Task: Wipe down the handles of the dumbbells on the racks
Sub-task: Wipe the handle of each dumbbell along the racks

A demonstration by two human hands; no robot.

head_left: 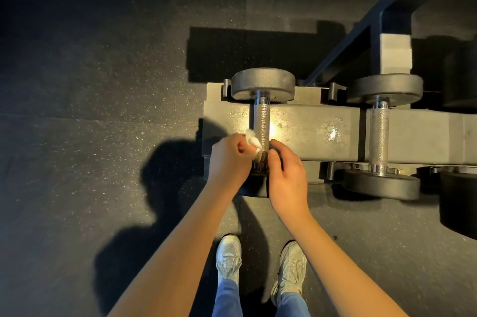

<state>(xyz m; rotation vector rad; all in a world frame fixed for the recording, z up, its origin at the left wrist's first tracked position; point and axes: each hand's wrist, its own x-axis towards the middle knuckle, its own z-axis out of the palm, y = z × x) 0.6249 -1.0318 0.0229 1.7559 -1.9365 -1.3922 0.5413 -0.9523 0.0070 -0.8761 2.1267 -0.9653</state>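
Note:
A dumbbell with a knurled steel handle (261, 123) lies across the black rack (304, 133), its far head (262, 83) toward the wall. My left hand (229, 159) pinches a small white wipe (252, 140) against the left side of the handle's near end. My right hand (286, 174) curls round the handle's near end from the right; the near head is mostly hidden under both hands. A second dumbbell (379, 135) lies on the rack to the right, untouched.
A dark diagonal rack beam (387, 14) rises at the upper right. Another large dumbbell head (459, 203) sits at the right edge. Speckled black rubber floor (103, 110) spreads to the left. My white sneakers (229, 257) stand just before the rack.

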